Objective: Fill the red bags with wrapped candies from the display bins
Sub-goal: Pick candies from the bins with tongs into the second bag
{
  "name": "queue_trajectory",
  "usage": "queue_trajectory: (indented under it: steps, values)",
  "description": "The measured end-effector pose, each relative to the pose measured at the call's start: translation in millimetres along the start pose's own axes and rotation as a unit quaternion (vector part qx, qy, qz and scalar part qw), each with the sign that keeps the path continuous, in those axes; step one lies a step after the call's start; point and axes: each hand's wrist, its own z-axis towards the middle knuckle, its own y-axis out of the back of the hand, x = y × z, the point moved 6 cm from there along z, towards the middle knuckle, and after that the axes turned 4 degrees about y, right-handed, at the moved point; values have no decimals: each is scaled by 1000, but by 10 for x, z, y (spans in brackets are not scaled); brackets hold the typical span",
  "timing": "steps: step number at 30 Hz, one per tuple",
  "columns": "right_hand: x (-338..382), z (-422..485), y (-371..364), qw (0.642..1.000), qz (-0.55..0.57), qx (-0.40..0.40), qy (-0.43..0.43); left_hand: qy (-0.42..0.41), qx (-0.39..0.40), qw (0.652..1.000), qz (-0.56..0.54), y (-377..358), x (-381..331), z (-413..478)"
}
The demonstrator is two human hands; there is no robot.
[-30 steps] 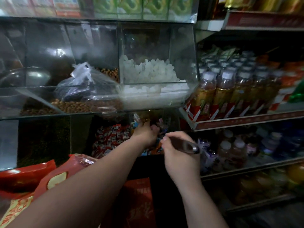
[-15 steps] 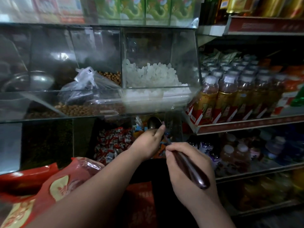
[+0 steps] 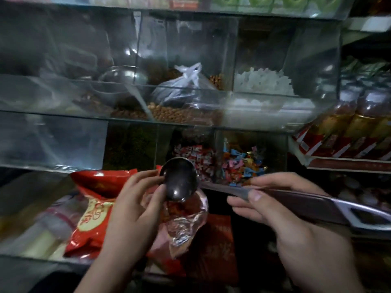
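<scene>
The right hand [image 3: 281, 210] grips the dark handle of a metal ladle [image 3: 179, 180], whose tipped bowl touches the left hand [image 3: 135, 199]. The left hand pinches open the foil mouth of a red bag [image 3: 186, 220] just under the bowl. Beyond both hands, wrapped candies [image 3: 241, 163] fill a clear display bin [image 3: 249, 140].

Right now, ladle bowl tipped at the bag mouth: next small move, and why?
Probably finish tipping. The right hand holds the ladle by its handle, bowl turned down over the open red bag, while the left hand steadies bowl and bag mouth. Whether candies remain in the bowl cannot be seen, so complete the pour before returning to the multicoloured candy bin.
</scene>
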Motion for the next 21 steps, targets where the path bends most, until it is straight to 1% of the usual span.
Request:
queue_trajectory:
  steps: [1,2,3,4,5,7,9,12,14,16,17,19,21]
  values:
    - [2,72,-48,998,-41,-34,38,21,-52,998,33,150,156,-53]
    - [-27,33,-122,986,-128,-40,96,48,-82,993,67,255,317,-94]
    - [-70,41,-236,966,-222,-27,132,80,-83,989,97,298,475,-123]
    - [-153,57,-366,946,-287,-1,149,116,-54,985,119,285,616,-143]
    - [-243,123,-494,937,-318,26,140,150,-13,980,130,234,731,-163]
    - [-357,264,-664,937,-331,69,92,183,51,973,131,106,827,-189]
    - [-468,335,-780,931,-349,91,60,168,72,976,119,-12,809,-190]
    - [-533,375,-839,920,-375,100,48,140,68,983,94,-109,748,-183]
    - [-548,398,-803,914,-391,109,-4,152,55,983,89,-90,789,-185]
    - [-579,396,-780,913,-375,142,-76,180,47,978,97,-35,873,-178]
    - [-587,395,-783,913,-365,154,-96,193,49,975,94,-11,910,-171]
    - [-590,421,-776,918,-360,140,-94,200,66,974,85,-1,926,-160]
    - [-582,441,-795,916,-380,117,-51,191,82,974,87,-22,892,-164]
